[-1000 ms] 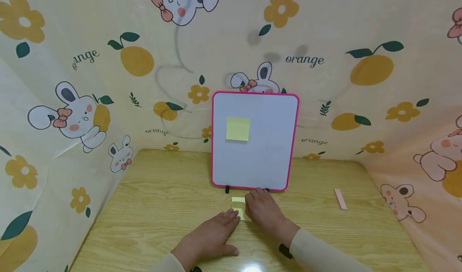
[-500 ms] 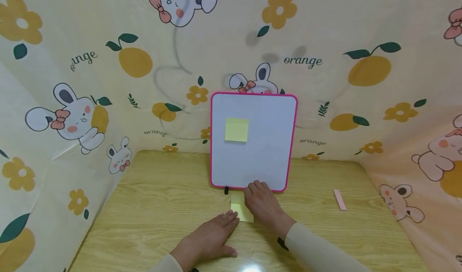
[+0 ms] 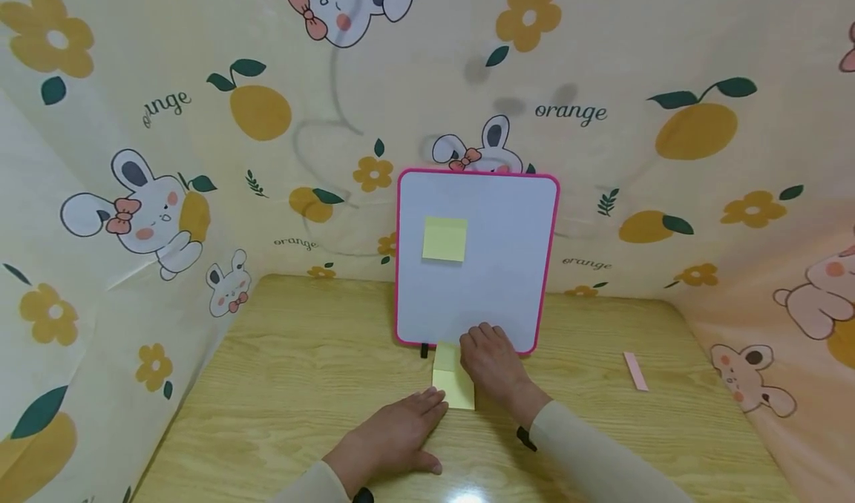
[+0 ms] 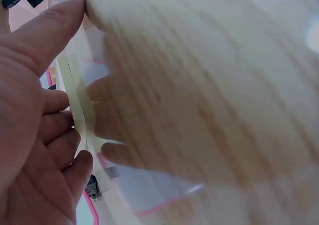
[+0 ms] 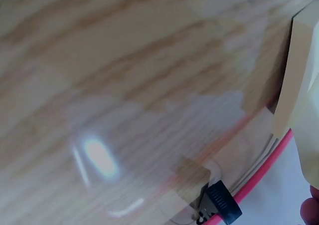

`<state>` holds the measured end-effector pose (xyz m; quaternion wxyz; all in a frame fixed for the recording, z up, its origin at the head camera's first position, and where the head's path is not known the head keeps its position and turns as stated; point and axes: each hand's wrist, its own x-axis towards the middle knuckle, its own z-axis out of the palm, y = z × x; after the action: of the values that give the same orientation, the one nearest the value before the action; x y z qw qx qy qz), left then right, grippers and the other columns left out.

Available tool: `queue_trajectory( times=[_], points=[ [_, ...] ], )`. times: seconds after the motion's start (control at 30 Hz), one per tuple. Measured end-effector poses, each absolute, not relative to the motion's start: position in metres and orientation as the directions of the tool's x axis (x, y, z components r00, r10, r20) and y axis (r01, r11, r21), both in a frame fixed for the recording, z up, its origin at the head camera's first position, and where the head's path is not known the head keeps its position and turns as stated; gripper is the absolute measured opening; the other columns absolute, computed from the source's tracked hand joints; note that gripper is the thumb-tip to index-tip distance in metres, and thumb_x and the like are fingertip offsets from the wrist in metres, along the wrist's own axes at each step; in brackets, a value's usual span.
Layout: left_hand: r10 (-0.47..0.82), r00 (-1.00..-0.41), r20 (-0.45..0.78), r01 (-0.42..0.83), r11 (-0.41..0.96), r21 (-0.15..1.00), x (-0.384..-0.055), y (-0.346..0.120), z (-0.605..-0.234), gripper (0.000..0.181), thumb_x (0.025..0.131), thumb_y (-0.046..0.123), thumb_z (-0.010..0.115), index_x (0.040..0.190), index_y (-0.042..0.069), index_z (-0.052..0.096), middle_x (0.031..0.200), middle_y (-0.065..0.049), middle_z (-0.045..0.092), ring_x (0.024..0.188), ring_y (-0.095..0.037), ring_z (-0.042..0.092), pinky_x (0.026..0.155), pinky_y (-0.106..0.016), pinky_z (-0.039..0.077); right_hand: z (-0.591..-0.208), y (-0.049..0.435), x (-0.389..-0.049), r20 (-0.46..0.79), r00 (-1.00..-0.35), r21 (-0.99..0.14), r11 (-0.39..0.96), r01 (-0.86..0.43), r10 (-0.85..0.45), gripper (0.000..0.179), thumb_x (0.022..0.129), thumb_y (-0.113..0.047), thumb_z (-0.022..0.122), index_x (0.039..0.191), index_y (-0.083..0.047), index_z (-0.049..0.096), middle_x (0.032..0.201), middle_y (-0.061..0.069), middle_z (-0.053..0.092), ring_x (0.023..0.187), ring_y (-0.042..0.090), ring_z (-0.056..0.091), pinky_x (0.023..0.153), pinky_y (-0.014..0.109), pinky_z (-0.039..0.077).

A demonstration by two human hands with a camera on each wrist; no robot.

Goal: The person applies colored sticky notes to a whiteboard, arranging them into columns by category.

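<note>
A pale yellow sticky note pad (image 3: 459, 395) lies on the table before the whiteboard. My right hand (image 3: 496, 366) has its fingers curled at the far right of the pad and pinches the top sticky note (image 3: 447, 356), which bends up off the stack. In the right wrist view that note (image 5: 308, 147) curves away from the pad (image 5: 294, 68), with a fingertip (image 5: 310, 211) at its edge. Palm down, my left hand (image 3: 394, 432) rests its extended fingertips on the pad's near left corner, thumb apart. The left wrist view shows its fingers (image 4: 57, 130) along the pad's side.
The pink-rimmed whiteboard (image 3: 501, 265) leans upright at the back on black feet (image 3: 424, 351), with one yellow sticky note (image 3: 444, 240) stuck on its upper left. A pink paper strip (image 3: 636, 372) lies at the right of the wooden table (image 3: 280, 384). Patterned cloth surrounds the table.
My right hand has moved a little away from me, toward the whiteboard, and the top note is lifted further off the pad. The left hand has stayed in place.
</note>
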<state>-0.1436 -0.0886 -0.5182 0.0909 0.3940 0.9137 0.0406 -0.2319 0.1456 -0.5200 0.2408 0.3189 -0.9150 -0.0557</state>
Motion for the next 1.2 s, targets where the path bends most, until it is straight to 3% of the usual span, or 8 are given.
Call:
queue_trajectory(
  times=[0.33,0.57,0.83,1.07,1.2],
  points=[
    [0.723,-0.673,-0.158,0.715,0.69,0.111,-0.147,-0.085,-0.517,0.092,0.091,0.069,0.068,0.158,0.01,0.047,0.169,-0.006,0.04,0.158,-0.02,0.036,0.125,-0.032,0.039,-0.513,0.15,-0.237,0.467,-0.656,0.238,0.798,-0.553,-0.593,0.023,0.093,-0.014,0.077,0.088,-0.006,0.057,0.082,0.006,0.056,0.081,0.025,0.055,0.07,0.035,0.049],
    [0.709,-0.681,-0.185,0.684,0.705,0.185,-0.148,-0.085,-0.513,0.091,0.09,0.062,0.076,0.159,0.01,0.047,0.17,-0.005,0.038,0.159,-0.021,0.034,0.126,-0.033,0.038,-0.49,0.158,-0.242,0.596,-0.612,0.134,0.815,-0.564,-0.521,0.016,0.09,-0.005,0.074,0.086,-0.008,0.059,0.081,0.006,0.058,0.081,0.027,0.058,0.067,0.035,0.046],
    [0.713,-0.678,-0.179,0.667,0.699,0.257,-0.151,-0.087,-0.517,0.083,0.093,0.052,0.077,0.159,0.01,0.048,0.17,-0.004,0.039,0.159,-0.02,0.033,0.126,-0.032,0.037,-0.454,0.156,-0.248,0.7,-0.491,0.156,0.783,-0.602,-0.518,0.012,0.094,-0.008,0.072,0.092,-0.005,0.06,0.092,0.009,0.065,0.089,0.03,0.062,0.07,0.038,0.052],
    [0.715,-0.678,-0.169,0.656,0.693,0.301,-0.151,-0.09,-0.52,0.084,0.094,0.051,0.077,0.16,0.01,0.046,0.171,-0.004,0.037,0.16,-0.02,0.031,0.127,-0.032,0.036,-0.45,0.143,-0.263,0.793,-0.292,0.265,0.734,-0.626,-0.535,0.014,0.096,-0.003,0.06,0.084,-0.004,0.054,0.088,0.01,0.064,0.084,0.031,0.064,0.068,0.04,0.056],
    [0.72,-0.674,-0.163,0.649,0.683,0.334,-0.151,-0.091,-0.522,0.084,0.094,0.051,0.076,0.161,0.01,0.045,0.171,-0.005,0.036,0.161,-0.021,0.03,0.127,-0.033,0.036,-0.454,0.134,-0.27,0.798,-0.254,0.296,0.722,-0.625,-0.547,0.015,0.096,-0.001,0.057,0.082,-0.005,0.052,0.087,0.009,0.062,0.083,0.029,0.063,0.068,0.038,0.055]
  ],
)
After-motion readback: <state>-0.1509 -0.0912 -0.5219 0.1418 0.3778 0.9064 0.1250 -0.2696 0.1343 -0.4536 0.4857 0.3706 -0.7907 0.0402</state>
